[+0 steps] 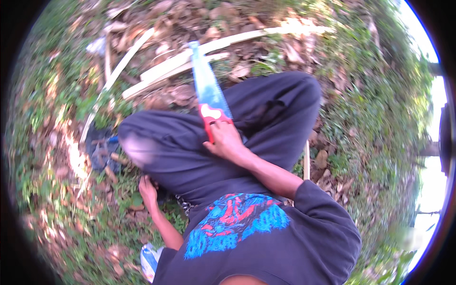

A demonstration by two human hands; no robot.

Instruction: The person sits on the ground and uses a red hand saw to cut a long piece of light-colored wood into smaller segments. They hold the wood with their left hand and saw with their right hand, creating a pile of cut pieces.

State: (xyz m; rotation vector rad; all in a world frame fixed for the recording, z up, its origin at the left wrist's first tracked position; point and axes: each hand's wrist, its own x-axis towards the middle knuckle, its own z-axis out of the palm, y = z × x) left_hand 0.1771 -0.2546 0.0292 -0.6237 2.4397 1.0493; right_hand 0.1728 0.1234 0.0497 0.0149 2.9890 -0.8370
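Note:
A handsaw (213,92) with a bluish, shiny blade and a red and white handle lies over my crossed, dark-trousered legs, its blade pointing away from me. My right hand (224,138) is closed round the handle. Low at my left side, my left hand (148,188) is down by the ground, close against my left thigh. Its fingers are small and partly hidden by the trouser leg, so what they touch does not show. Past the saw's tip, pale wood strips (178,66) lie on the dry leaves.
A thin curved strip (124,61) runs along the left. Beside my left knee is a dark cloth-like bundle (100,149) with brownish pieces on it. A blue and white packet (149,260) sits near my left elbow. Another pale stick (306,161) pokes out by my right thigh. Grass and leaf litter surround me.

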